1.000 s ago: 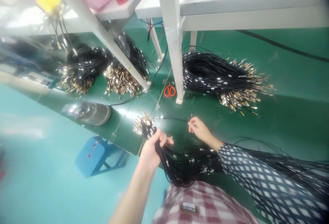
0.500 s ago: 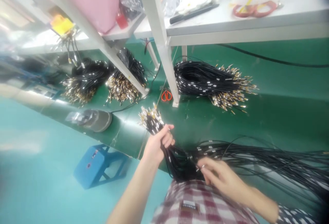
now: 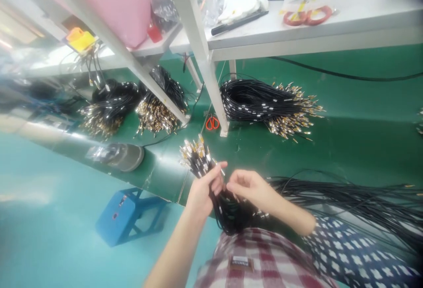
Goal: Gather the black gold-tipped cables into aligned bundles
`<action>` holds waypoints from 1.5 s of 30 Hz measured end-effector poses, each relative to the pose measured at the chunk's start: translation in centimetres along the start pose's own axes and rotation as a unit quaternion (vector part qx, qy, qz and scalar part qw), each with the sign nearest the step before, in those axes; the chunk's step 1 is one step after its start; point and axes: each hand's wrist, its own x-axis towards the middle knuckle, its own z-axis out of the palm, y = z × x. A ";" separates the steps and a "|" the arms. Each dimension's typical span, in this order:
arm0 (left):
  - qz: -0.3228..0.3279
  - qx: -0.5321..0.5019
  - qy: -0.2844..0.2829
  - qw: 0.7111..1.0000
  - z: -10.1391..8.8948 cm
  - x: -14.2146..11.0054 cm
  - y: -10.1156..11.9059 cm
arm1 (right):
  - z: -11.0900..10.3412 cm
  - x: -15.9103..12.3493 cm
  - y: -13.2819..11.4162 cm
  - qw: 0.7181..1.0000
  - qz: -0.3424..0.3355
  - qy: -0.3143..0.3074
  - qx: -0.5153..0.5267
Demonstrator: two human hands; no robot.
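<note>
In the head view, the left hand (image 3: pixel 202 196) is folding its fingers snugly around a bundle of black cables (image 3: pixel 201 164) at near centre, while the right hand (image 3: pixel 253 187) is holding thumb and fingertips close together just to its right, though whether they are pinching a cable I cannot tell. Keeping the metal tips (image 3: pixel 194 151) even and the grip firm without kinking would be serving well here; the checked cloth (image 3: pixel 274 252) is bearing a label (image 3: pixel 241 263) whose lettering is showing too blurred for reading.
</note>
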 end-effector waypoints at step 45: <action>0.015 0.041 -0.091 0.995 -0.6 -2.1 1.1 | -3.1 -7.2 8.9 0.819 -0.121 0.155 -0.540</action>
